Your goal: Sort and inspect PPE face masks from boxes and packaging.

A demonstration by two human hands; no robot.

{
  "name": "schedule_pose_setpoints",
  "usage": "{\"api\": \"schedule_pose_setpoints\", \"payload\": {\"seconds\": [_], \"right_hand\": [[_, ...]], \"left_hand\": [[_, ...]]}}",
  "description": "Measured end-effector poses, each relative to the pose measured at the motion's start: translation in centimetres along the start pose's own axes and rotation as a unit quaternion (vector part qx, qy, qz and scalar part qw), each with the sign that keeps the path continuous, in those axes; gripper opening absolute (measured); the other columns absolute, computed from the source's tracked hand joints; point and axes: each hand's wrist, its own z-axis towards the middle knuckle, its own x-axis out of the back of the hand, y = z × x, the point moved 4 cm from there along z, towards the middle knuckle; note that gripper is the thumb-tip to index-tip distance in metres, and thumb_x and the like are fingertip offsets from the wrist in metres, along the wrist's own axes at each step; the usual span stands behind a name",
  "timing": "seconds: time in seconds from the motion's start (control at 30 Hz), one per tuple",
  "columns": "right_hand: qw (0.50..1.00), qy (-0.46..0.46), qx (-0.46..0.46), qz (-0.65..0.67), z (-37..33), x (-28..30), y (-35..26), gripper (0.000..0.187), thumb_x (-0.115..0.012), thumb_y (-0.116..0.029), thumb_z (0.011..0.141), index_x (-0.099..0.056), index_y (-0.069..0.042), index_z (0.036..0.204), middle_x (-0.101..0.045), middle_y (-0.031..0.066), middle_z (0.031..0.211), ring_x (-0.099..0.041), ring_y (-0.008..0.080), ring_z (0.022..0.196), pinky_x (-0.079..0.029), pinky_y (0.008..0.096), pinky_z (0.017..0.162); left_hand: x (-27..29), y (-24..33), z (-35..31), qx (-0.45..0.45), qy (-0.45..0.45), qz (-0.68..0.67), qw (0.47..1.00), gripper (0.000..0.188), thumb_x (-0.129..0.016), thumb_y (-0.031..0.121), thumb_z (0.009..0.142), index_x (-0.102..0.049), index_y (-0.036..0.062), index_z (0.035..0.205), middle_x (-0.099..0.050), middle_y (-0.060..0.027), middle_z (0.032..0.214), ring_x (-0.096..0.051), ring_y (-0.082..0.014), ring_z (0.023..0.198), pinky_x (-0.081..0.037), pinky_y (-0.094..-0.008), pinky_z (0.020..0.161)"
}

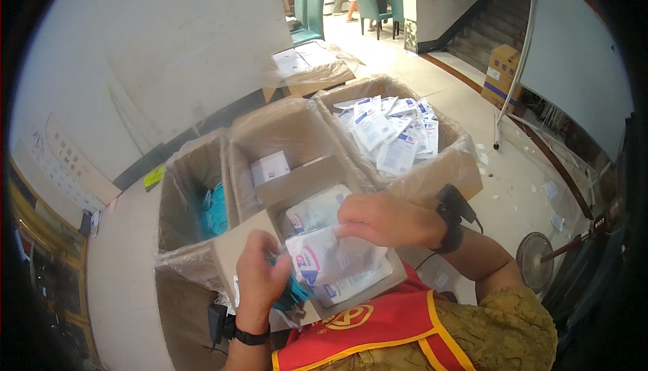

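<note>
- Right hand: I see its thumb and fingers pinching the upper edge of a soft white rectangular packet with blue and pink print.
- Left hand: partly curled, above a bundle of thin teal strands; from my station I cannot tell whether its fingertips grip anything.
- That packet sits between the hands, at 8 o'clock from the right and 3 o'clock from the left; its long axis runs roughly 9 to 3. I judge the right hand nearer, since it already touches it.
- Under the packet I see more white packets in an open brown cardboard box.
- Toward 1 o'clock stands a plastic-lined brown carton of piled white printed sachets; toward 10, another lined carton holding a teal heap.
</note>
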Motion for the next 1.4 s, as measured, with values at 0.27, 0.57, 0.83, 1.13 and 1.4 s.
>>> {"api": "schedule_pose_setpoints", "payload": {"seconds": [0.27, 0.57, 0.83, 1.13, 1.4], "right_hand": [[0.986, 0.022, 0.116, -0.115, -0.5, 0.6, -1.6, 0.011, -0.058, -0.017, 0.088, -0.054, -0.007, 0.086, -0.053, 0.0126, 0.081, -0.059, 0.0312, 0.078, -0.047, 0.0392, 0.067], [0.982, 0.018, 0.119, -0.147, -1.3, -0.6, -4.0, 0.012, -0.059, -0.016, 0.085, -0.054, -0.006, 0.088, -0.053, 0.0103, 0.084, -0.061, 0.0284, 0.078, -0.05, 0.0364, 0.064], [0.996, 0.082, 0.014, -0.036, -3.4, 1.8, 1.0, 0.014, -0.062, -0.016, 0.088, -0.057, -0.003, 0.086, -0.057, 0.0082, 0.079, -0.06, 0.0198, 0.071, -0.047, 0.0302, 0.06], [0.855, 0.338, -0.303, 0.252, -10.2, 8.0, 22.0, 0.011, -0.063, -0.016, 0.089, -0.06, -0.008, 0.084, -0.057, -0.0035, 0.075, -0.051, 0.0052, 0.066, -0.044, 0.0204, 0.059], [0.81, 0.388, -0.335, 0.284, -5.8, 11.8, 30.4, 0.049, -0.061, -0.019, 0.09, -0.044, 0.004, 0.13, -0.059, 0.0094, 0.112, -0.058, 0.0142, 0.097, -0.046, 0.0252, 0.08]], "left_hand": [[-1.5, 0.3, -0.6, 0.018, -0.134, -0.12, 0.984, 0.025, -0.07, 0.007, 0.071, -0.068, 0.0024, 0.095, -0.063, -0.0061, 0.072, -0.059, -0.0123, 0.067, -0.046, -0.0262, 0.062], [-1.6, 0.5, -0.7, -0.042, -0.183, -0.111, 0.976, 0.021, -0.073, 0.008, 0.07, -0.07, 0.0032, 0.09, -0.062, -0.0082, 0.074, -0.059, -0.018, 0.067, -0.045, -0.0286, 0.063], [-0.4, -1.6, -1.1, 0.057, -0.098, -0.205, 0.972, 0.013, -0.072, 0.009, 0.073, -0.069, 0.0021, 0.084, -0.059, -0.0016, 0.068, -0.054, -0.0113, 0.06, -0.042, -0.0264, 0.056], [2.9, -3.1, 0.9, 0.168, 0.059, -0.352, 0.919, 0.016, -0.066, 0.017, 0.083, -0.054, 0.0078, 0.077, -0.047, 0.0015, 0.058, -0.043, -0.0082, 0.046, -0.034, -0.0231, 0.043], [2.2, -2.3, 2.0, 0.183, 0.038, -0.311, 0.932, 0.016, -0.068, 0.018, 0.082, -0.06, 0.004, 0.082, -0.052, 0.0015, 0.065, -0.046, -0.0071, 0.053, -0.035, -0.0224, 0.049]]}}
